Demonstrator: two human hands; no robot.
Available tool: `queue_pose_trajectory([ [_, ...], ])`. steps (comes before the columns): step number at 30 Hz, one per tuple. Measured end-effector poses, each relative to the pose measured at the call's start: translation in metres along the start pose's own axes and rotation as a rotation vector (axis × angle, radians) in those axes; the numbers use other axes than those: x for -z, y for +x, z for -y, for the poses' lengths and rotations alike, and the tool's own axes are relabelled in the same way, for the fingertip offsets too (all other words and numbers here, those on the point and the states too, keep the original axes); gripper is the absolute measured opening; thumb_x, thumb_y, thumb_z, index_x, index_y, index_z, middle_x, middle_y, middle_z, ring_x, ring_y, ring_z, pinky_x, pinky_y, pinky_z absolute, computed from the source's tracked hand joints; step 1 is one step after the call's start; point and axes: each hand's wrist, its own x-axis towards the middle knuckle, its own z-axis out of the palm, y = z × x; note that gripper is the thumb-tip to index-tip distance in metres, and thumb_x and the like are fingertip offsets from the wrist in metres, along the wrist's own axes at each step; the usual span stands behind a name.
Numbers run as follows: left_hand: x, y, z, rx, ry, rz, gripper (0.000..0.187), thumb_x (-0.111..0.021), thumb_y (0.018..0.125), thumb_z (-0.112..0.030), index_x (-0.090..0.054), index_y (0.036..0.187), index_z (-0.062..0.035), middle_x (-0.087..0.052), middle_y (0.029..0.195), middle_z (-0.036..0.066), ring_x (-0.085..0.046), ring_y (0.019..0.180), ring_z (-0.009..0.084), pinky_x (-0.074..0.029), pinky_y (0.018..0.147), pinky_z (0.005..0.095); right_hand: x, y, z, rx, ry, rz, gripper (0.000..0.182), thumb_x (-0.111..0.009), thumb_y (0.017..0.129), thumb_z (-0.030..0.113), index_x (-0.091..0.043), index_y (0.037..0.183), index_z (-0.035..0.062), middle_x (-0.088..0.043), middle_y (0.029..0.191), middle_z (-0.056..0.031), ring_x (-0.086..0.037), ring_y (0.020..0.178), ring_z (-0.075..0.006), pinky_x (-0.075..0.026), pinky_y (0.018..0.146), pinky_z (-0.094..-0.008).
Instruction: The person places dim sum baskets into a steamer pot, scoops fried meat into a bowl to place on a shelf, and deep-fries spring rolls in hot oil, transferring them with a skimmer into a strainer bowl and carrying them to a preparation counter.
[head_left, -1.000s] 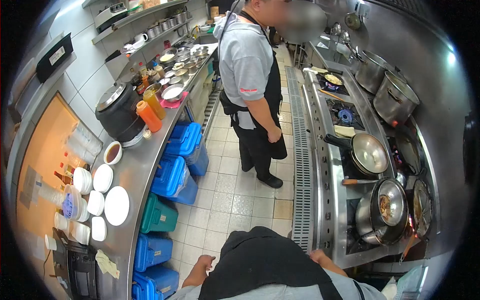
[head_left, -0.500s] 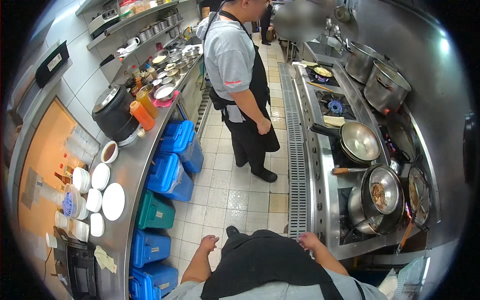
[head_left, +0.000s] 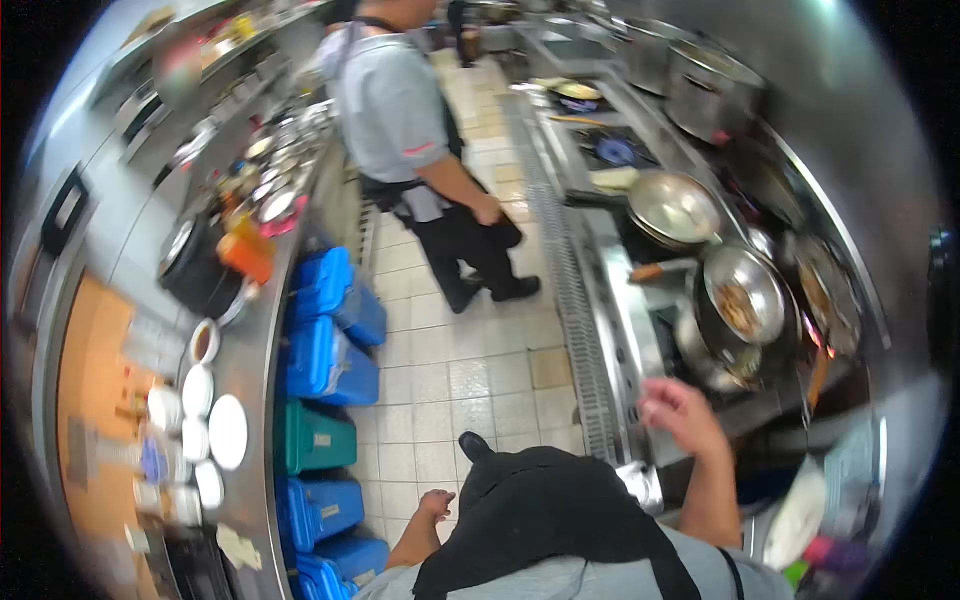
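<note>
My right hand (head_left: 680,410) is raised over the front edge of the stove (head_left: 625,340), blurred, with its fingers apart and nothing in them. Beyond it, a metal strainer bowl (head_left: 765,290) with brown food (head_left: 738,310) rests over a dark wok on the burner. A wooden handle (head_left: 655,271) sticks out to the left of that wok. Low beside the black apron hangs my left hand (head_left: 437,503), touching nothing; its fingers are partly curled.
A co-worker (head_left: 395,110) in a grey top and black apron stands in the aisle. Blue bins (head_left: 330,370) and a green bin (head_left: 322,438) line the left counter (head_left: 258,370). Stacked pans (head_left: 675,207) and tall pots (head_left: 710,90) occupy the stove's far part.
My right hand has moved up and forward from beside the apron to the stove's edge. The view has shifted and blurred. My left hand stays low.
</note>
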Motion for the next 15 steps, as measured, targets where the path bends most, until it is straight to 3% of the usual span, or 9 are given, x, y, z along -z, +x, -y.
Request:
queue_pose_trajectory([
  [1, -0.002, -0.01, -0.024, 0.26, -0.323, -0.051, 0.03, -0.06, 0.082, -0.023, -0.058, 0.106, -0.0064, -0.058, 0.075, 0.007, -0.057, 0.054, 0.018, -0.047, 0.047, 0.0324, 0.018, -0.015, 0.01, 0.099, 0.002, -0.098, 0.034, -0.06, 0.084, 0.015, -0.053, 0.115, 0.0026, -0.06, 0.092, -0.0037, -0.057, 0.078, -0.0112, -0.047, 0.072, -0.0253],
  [3, -0.006, -0.014, -0.027, 0.044, -0.06, -0.027, 0.025, -0.059, 0.082, -0.023, -0.061, 0.101, -0.0072, -0.06, 0.074, 0.007, -0.056, 0.055, 0.0164, -0.045, 0.046, 0.0291, 0.052, -0.045, 0.047, 0.088, -0.058, -0.352, 0.034, -0.06, 0.084, 0.017, -0.054, 0.113, 0.0021, -0.059, 0.093, -0.0026, -0.056, 0.081, -0.0114, -0.046, 0.074, -0.0253],
  [5, -0.001, -0.032, -0.061, -0.04, -0.236, -0.061, 0.023, -0.058, 0.083, -0.024, -0.063, 0.094, -0.0051, -0.062, 0.075, 0.006, -0.056, 0.057, 0.016, -0.045, 0.05, 0.0294, 0.094, -0.068, 0.052, 0.228, -0.292, -0.71, 0.034, -0.061, 0.083, 0.019, -0.054, 0.112, 0.003, -0.059, 0.094, -0.0047, -0.055, 0.085, -0.0124, -0.045, 0.076, -0.0263],
  [6, 0.007, -0.025, -0.053, -0.312, 0.064, -0.059, 0.025, -0.058, 0.083, -0.026, -0.065, 0.089, -0.0019, -0.064, 0.078, 0.006, -0.058, 0.063, 0.0153, -0.046, 0.058, 0.0294, 0.114, -0.076, 0.051, 0.218, -0.433, -0.906, 0.034, -0.061, 0.082, 0.02, -0.055, 0.112, 0.0037, -0.059, 0.097, -0.0076, -0.056, 0.087, -0.0161, -0.045, 0.078, -0.0285],
  [7, 0.01, -0.008, -0.037, -0.329, 0.105, -0.01, 0.025, -0.058, 0.083, -0.026, -0.065, 0.089, -0.0019, -0.064, 0.078, 0.006, -0.058, 0.063, 0.0153, -0.046, 0.058, 0.0294, 0.132, -0.082, 0.046, 0.206, -0.579, -1.084, 0.034, -0.06, 0.082, 0.02, -0.055, 0.111, 0.0043, -0.059, 0.1, -0.0104, -0.057, 0.09, -0.0198, -0.045, 0.08, -0.0306],
  [9, 0.012, 0.038, -0.001, -0.027, 0.094, -0.067, 0.03, -0.059, 0.082, -0.027, -0.065, 0.09, 0.0014, -0.066, 0.081, 0.007, -0.061, 0.072, 0.0156, -0.047, 0.067, 0.0284, 0.164, -0.093, 0.029, 0.068, -1.182, -1.308, 0.043, -0.062, 0.079, 0.023, -0.052, 0.118, 0.0069, -0.057, 0.108, -0.0179, -0.057, 0.097, -0.0286, -0.044, 0.085, -0.0353],
  [10, 0.02, 0.048, 0.01, -0.035, 0.108, -0.047, 0.03, -0.059, 0.082, -0.027, -0.065, 0.09, 0.0014, -0.066, 0.081, 0.007, -0.061, 0.072, 0.0156, -0.047, 0.067, 0.0284, 0.169, -0.093, 0.02, 0.047, -1.191, -1.324, 0.043, -0.062, 0.079, 0.023, -0.052, 0.118, 0.0069, -0.057, 0.108, -0.0179, -0.057, 0.097, -0.0286, -0.044, 0.085, -0.0353],
  [12, 0.033, 0.057, 0.015, -0.016, 0.065, -0.033, 0.034, -0.059, 0.082, -0.028, -0.065, 0.093, 0.0033, -0.067, 0.085, 0.009, -0.062, 0.078, 0.0157, -0.047, 0.07, 0.0271, 0.175, -0.09, 0.004, -0.547, -1.152, -1.441, 0.053, -0.064, 0.076, 0.026, -0.046, 0.122, 0.0063, -0.052, 0.117, -0.0223, -0.052, 0.106, -0.035, -0.042, 0.089, -0.0392],
  [15, 0.057, 0.051, 0.001, -0.05, 0.12, -0.092, 0.033, -0.059, 0.082, -0.028, -0.065, 0.094, 0.0021, -0.067, 0.085, 0.008, -0.061, 0.077, 0.0147, -0.046, 0.069, 0.0269, 0.21, -0.084, -0.035, -0.534, -0.822, -1.278, 0.054, -0.062, 0.075, 0.024, -0.044, 0.122, 0.0047, -0.052, 0.116, -0.0247, -0.051, 0.108, -0.0365, -0.042, 0.091, -0.041],
])
